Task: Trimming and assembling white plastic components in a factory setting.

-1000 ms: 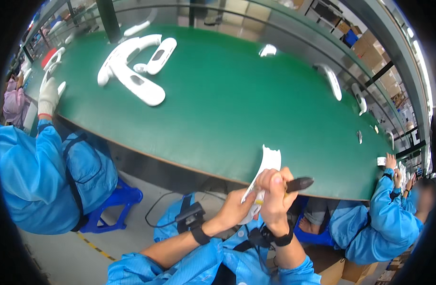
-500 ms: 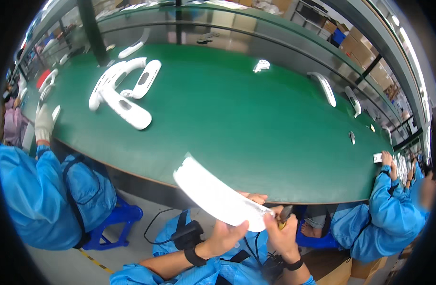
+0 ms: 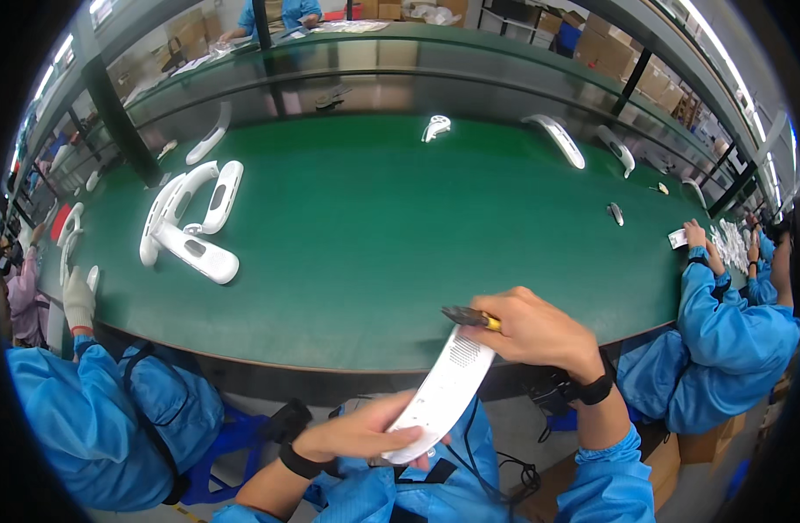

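My left hand [image 3: 365,427] grips the lower end of a curved white plastic shell [image 3: 436,397], thumb on its face. The shell slants upward from that hand, just off the table's near edge, with a patch of small holes at its upper end. My right hand [image 3: 539,329] is closed round a pair of pliers [image 3: 462,316] with dark jaws and a yellow grip. The pliers lie across the upper end of the shell, jaws pointing left. Whether the jaws touch the plastic, I cannot tell.
On the green table [image 3: 347,235], white curved shells [image 3: 199,253] lie grouped at left. A small white part [image 3: 435,128], another shell [image 3: 558,141] and a small dark-and-white piece [image 3: 615,213] lie farther off. Co-workers in blue sit on both sides; a gloved hand [image 3: 79,301] shows at left.
The shell has swung from pointing up-left to pointing up-right. My right hand has moved up to its far end with the pliers, and my left hand has shifted left and slightly down.
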The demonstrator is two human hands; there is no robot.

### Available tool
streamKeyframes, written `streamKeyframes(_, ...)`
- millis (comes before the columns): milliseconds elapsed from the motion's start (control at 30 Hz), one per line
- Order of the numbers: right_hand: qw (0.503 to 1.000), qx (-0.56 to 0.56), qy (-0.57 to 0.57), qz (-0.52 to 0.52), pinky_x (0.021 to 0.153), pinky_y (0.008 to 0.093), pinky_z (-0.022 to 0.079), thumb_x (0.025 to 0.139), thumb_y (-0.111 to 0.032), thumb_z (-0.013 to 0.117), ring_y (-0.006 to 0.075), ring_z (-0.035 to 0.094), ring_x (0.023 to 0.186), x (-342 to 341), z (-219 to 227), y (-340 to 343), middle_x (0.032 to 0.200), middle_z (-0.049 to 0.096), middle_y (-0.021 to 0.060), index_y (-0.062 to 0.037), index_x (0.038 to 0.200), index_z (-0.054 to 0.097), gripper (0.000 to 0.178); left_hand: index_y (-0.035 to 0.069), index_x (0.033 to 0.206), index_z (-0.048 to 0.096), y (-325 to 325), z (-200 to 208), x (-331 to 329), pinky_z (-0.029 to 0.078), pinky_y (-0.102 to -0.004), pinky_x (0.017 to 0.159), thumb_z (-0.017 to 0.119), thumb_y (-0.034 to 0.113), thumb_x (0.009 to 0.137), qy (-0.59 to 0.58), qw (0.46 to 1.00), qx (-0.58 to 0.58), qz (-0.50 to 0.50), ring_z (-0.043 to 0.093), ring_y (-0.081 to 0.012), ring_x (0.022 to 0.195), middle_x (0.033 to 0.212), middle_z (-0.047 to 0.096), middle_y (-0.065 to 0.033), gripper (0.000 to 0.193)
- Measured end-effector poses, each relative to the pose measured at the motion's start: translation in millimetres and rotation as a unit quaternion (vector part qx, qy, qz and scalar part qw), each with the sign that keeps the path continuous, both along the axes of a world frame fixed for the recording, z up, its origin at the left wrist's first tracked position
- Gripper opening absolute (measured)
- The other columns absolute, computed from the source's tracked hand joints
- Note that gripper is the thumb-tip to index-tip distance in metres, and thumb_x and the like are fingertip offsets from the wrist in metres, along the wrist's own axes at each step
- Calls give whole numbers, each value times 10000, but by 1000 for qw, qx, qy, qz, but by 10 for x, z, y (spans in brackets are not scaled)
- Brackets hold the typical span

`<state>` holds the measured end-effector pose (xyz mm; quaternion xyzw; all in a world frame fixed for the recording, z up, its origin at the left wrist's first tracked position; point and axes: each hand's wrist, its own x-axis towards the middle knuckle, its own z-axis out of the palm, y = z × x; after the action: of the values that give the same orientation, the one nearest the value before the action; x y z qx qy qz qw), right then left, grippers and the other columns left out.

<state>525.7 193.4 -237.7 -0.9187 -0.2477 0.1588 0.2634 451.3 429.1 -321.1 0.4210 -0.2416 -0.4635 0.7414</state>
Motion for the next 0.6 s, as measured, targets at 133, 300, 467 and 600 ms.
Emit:
streamKeyframes(133, 984, 102, -137, -56, 498, 339, 394, 871, -272, 542, 261, 521, 543, -12, -213, 200, 642, 562, 156, 21, 869, 521, 294, 0, 1185, 357, -308, -152, -225, 513, -338, 755, 381, 97, 929, 117, 986, 38, 116, 629, -242, 872, 1016, 582, -167, 274)
streamKeyframes(300, 737, 656, 30, -161, 501, 300, 351, 939, -208, 402, 117, 328, 514, -324, -292, 456, 559, 309, -2, -73, 719, 312, 273, -9, 1119, 414, -490, -308, -315, 515, -289, 623, 412, 148, 937, 144, 938, 33, 314, 618, -178, 701, 888, 598, -130, 240)
streamKeyframes(467, 673, 708, 27, -212, 506, 295, 331, 948, -163, 359, 108, 284, 504, -400, -508, 718, 543, 265, 2, -80, 713, 283, 261, -13, 882, 523, -596, -440, -317, 460, -254, 454, 434, 257, 943, 193, 902, 70, 379, 554, -127, 504, 678, 582, -77, 290)
streamKeyframes(600, 689, 691, 6, -220, 496, 296, 329, 953, -161, 349, 112, 304, 499, -404, -669, 833, 539, 303, 12, -64, 722, 284, 258, -15, 801, 535, -668, -557, -373, 437, -246, 429, 434, 313, 943, 121, 881, 128, 439, 537, -110, 474, 607, 563, -56, 371)
